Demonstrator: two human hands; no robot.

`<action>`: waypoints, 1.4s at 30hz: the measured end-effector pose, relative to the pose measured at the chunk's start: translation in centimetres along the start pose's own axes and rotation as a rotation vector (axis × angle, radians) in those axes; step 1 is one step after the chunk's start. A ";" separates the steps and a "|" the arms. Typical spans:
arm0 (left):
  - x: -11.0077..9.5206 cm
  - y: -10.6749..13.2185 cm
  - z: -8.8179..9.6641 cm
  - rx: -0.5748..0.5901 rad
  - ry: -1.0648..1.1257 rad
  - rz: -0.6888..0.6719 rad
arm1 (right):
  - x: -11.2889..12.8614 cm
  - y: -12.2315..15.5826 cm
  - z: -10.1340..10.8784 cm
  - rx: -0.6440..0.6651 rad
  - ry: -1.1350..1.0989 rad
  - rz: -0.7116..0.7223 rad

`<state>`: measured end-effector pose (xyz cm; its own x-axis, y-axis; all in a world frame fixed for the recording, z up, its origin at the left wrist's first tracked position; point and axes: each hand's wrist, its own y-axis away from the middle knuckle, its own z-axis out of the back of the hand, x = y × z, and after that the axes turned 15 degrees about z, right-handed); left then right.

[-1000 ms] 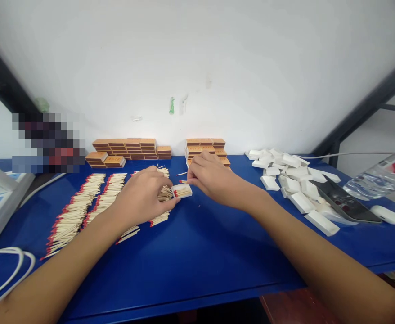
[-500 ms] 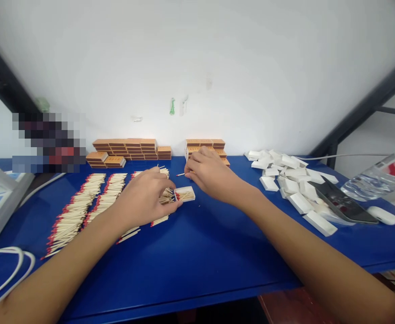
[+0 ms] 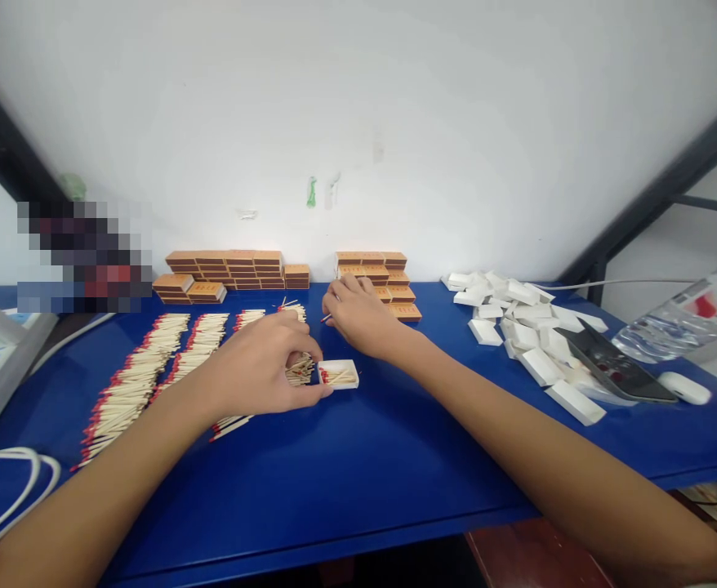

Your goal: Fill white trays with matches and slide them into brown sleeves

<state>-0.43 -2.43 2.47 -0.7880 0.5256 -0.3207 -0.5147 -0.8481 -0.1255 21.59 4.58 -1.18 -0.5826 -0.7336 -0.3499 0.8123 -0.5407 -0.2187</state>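
Note:
A white matchbox tray [image 3: 351, 374] with some red-tipped matches [image 3: 338, 377] inside is gripped at its left end between the thumb and fingers of my left hand [image 3: 266, 359]. Behind the tray, my right hand [image 3: 358, 314] pinches a single match [image 3: 326, 318], its dark red head pointing left. Rows of loose matches [image 3: 135, 384] lie side by side under and left of my left hand, their heads mostly to the left. My left hand hides part of the nearest rows.
Filled-looking orange matchboxes [image 3: 224, 265] are stacked against the wall, with a second stack [image 3: 400, 282] behind my right hand. White trays [image 3: 539, 367] lie heaped on the right, beside a phone [image 3: 609, 363], a white case [image 3: 684, 388] and a plastic bottle [image 3: 658, 322]. A power strip [image 3: 3, 367] stands left.
My left hand has brought the tray slightly nearer to me. My right hand has shifted a little left and down with the match, uncovering more of the right matchbox stack.

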 end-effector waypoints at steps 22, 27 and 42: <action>2.6 -0.4 3.6 -0.335 0.156 0.119 | 3.7 4.1 6.7 0.168 -0.293 0.049; 3.2 -0.6 3.3 -0.411 0.171 0.180 | 9.2 3.7 6.3 0.127 -0.427 0.248; 3.2 -1.1 2.2 -0.382 0.105 0.116 | 9.3 3.1 4.4 0.060 -0.488 0.233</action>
<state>-3.11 0.37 3.64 -0.7843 0.4320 -0.4452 -0.2464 -0.8756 -0.4155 18.58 -5.73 -1.06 -0.3444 -0.9350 0.0841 0.9268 -0.3530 -0.1283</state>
